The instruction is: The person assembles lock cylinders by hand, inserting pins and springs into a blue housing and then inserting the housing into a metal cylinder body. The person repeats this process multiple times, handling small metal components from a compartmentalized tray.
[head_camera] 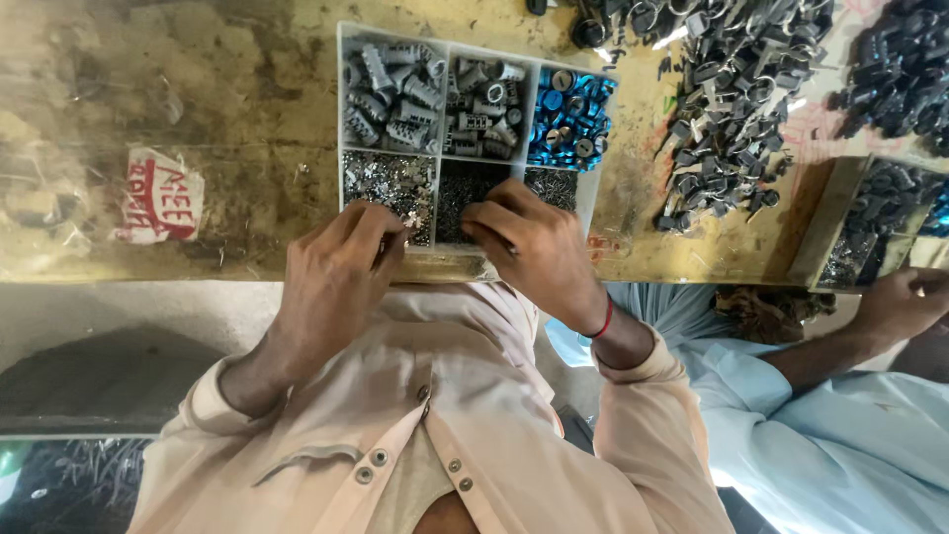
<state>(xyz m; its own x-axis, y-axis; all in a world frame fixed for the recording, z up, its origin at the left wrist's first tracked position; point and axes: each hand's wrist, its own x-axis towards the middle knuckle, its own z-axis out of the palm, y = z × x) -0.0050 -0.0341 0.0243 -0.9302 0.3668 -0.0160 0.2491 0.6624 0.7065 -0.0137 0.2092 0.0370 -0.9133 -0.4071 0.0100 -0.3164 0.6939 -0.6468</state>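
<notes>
This is a small assembly workshop. The worn, stained yellowish table (198, 119) carries a white plastic compartment tray (341, 119) sorted by part: grey ribbed metal cylinders (390, 94), blue round caps (571, 119) and tiny dark metal bits (386, 183). Toward the table's far right corner lie a loose heap of grey metal lock parts (727, 109) and a pile of dark small parts (900, 69). A second tray (875, 232) sits at the right edge, where a co-worker in a light blue shirt (840, 445) works alongside.
</notes>
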